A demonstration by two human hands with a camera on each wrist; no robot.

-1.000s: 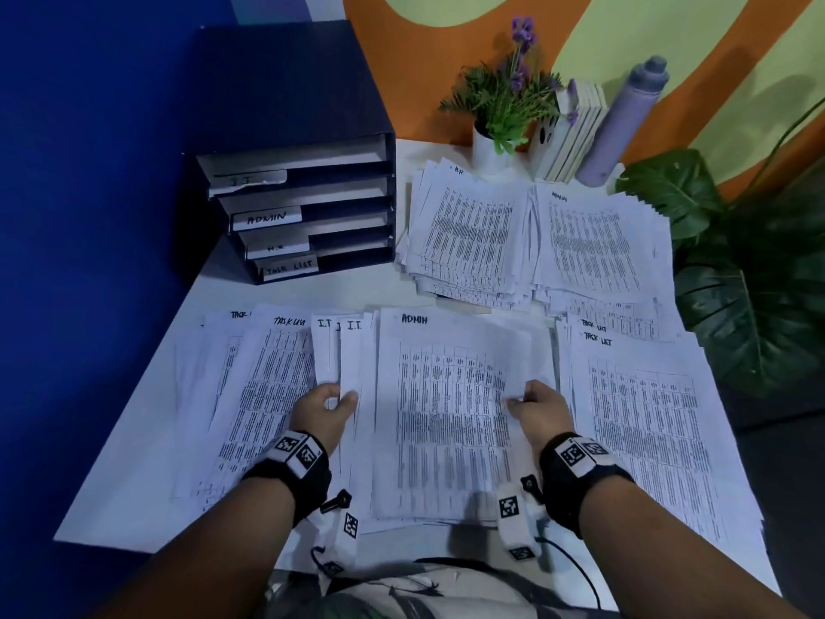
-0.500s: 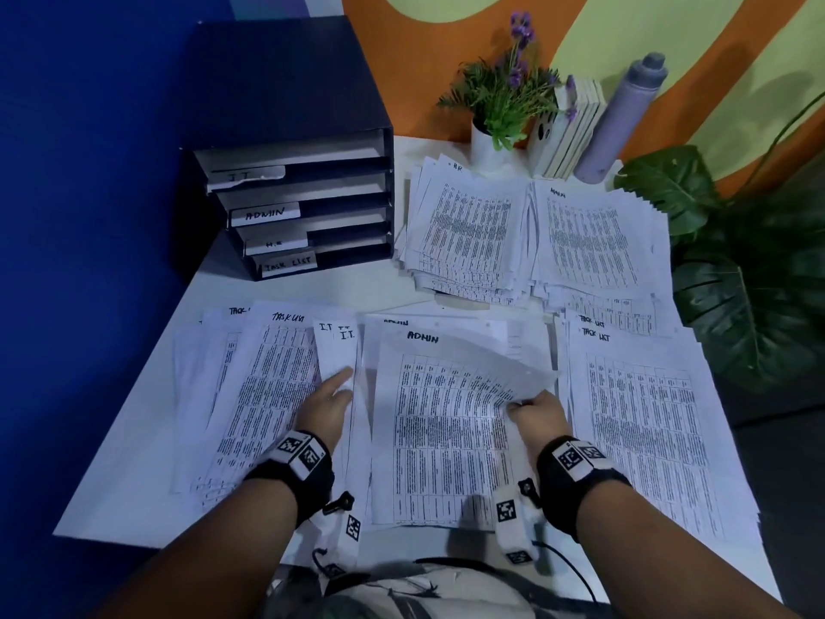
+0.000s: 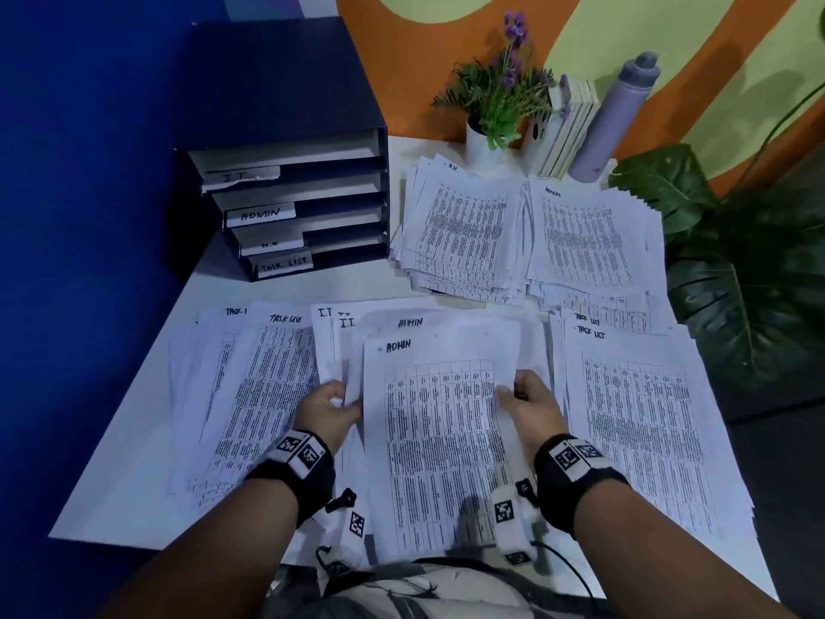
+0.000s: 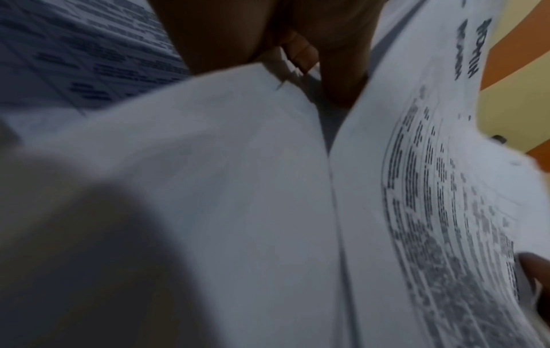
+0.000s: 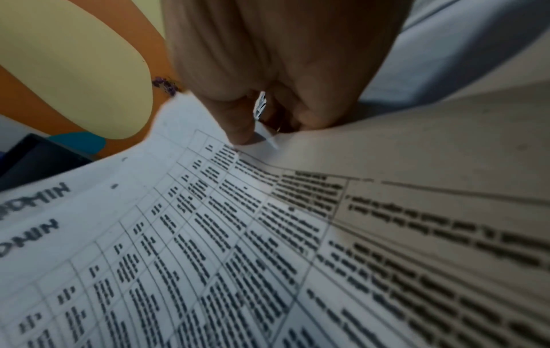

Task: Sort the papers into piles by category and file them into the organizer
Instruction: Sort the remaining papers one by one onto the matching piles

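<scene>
Between my hands a bunch of printed sheets headed ADMIN is raised a little off the white table. My left hand grips its left edge with curled fingers, and my right hand pinches its right edge. The left wrist view shows curled fingers on a paper edge beside the ADMIN sheet. In the right wrist view a thumb and finger pinch the ADMIN sheet. The dark organizer, with trays labelled I.T., ADMIN, H.R and TASK LIST, stands at the back left.
Sorted piles lie around: TASK LIST at the left, I.T. beside it, TASK LIST at the right, H.R and ADMIN at the back. A potted plant, books and a bottle line the wall.
My right hand has lifted the ADMIN sheets and drawn them toward me. My left hand left the I.T. sheets and took hold of the bunch's left edge.
</scene>
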